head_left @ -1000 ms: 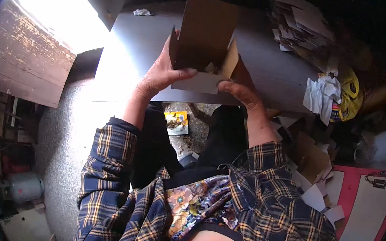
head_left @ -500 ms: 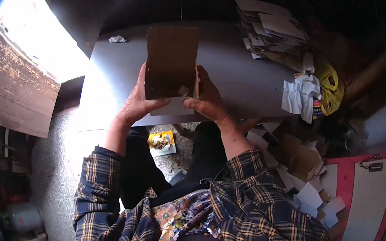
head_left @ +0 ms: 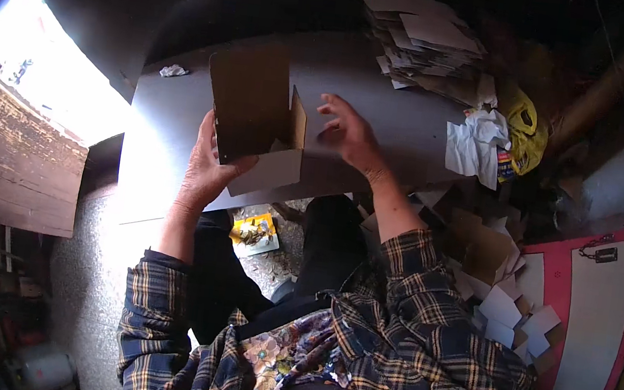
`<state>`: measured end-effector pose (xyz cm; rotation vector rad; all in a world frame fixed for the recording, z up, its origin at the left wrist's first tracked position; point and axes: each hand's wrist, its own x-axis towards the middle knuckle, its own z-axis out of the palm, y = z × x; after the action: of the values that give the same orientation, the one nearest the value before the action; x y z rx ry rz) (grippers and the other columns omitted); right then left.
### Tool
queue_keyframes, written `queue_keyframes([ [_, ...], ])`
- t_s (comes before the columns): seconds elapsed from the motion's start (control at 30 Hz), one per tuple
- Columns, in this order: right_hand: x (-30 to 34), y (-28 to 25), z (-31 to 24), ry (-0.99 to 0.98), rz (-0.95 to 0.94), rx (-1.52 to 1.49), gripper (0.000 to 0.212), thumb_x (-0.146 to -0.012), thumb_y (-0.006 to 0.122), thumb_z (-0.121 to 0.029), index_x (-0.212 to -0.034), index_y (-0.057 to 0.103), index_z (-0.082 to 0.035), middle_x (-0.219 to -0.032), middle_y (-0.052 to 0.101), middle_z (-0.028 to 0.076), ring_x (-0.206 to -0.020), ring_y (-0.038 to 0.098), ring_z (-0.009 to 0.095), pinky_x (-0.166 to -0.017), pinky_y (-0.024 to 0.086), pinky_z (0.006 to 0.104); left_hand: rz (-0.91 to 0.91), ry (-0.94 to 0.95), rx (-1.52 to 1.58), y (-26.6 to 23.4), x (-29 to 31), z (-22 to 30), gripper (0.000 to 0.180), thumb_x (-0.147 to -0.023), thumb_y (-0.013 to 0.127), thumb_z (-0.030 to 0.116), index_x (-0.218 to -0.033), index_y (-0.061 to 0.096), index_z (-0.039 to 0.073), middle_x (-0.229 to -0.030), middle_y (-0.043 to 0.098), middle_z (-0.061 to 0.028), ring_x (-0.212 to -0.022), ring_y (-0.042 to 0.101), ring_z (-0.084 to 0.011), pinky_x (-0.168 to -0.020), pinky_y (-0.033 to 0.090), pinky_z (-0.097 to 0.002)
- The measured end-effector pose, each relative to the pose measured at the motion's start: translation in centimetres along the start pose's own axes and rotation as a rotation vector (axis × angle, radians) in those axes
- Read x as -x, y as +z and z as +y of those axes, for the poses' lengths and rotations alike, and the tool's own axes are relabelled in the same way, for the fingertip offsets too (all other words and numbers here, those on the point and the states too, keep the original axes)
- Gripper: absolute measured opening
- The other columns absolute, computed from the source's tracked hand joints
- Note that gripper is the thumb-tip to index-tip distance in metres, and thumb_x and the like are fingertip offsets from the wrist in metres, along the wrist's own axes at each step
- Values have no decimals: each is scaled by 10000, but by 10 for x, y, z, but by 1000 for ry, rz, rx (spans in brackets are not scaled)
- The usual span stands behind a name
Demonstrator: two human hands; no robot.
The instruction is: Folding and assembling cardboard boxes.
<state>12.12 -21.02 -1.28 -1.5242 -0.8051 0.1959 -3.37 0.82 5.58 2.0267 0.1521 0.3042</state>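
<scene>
A small brown cardboard box (head_left: 250, 98) with a white outside is partly folded, its tall lid panel standing up and its inside facing me. My left hand (head_left: 210, 167) grips its left side, thumb across the near edge and fingers behind the wall. To the right of the box my right hand (head_left: 350, 137) hovers apart from it over the table, fingers spread and curved, holding nothing. A side flap of the box stands up beside the right hand. The box is held above the near part of the grey table (head_left: 406, 129).
A stack of flat cardboard pieces (head_left: 431, 50) lies at the table's far right, near white crumpled paper (head_left: 478, 145) and a yellow plastic bag (head_left: 526, 132). Many folded boxes (head_left: 488, 252) are heaped at my right beside a pink-edged panel (head_left: 584, 330). A yellow packet (head_left: 254, 235) lies on the floor.
My right hand has let go of the box and moved right, its fingers opening. The box, in my left hand, has shifted left and tilted slightly.
</scene>
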Motion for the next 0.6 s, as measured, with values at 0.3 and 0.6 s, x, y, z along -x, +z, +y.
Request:
queue_keyframes([
  [0.3, -25, -65, -14, 114, 357, -52, 465, -860, 621, -340, -1187, 536, -20, -951, 603, 65, -781, 571, 98, -666, 479, 215, 49, 91, -164, 4, 3, -9, 878, -647, 775, 268, -1357, 290, 92, -1261, 487, -150, -1185, 480, -275, -1009, 373, -428],
  [0.6, -10, 9, -37, 46, -161, 55, 960, -670, 677, -651, -1326, 394, -10, -1141, 563, 179, -955, 587, 208, -849, 478, 341, -26, 38, -39, 5, 5, -1, 999, -634, 805, 231, -1419, 204, 85, -1327, 432, -158, -1249, 411, -262, -1052, 317, -406],
])
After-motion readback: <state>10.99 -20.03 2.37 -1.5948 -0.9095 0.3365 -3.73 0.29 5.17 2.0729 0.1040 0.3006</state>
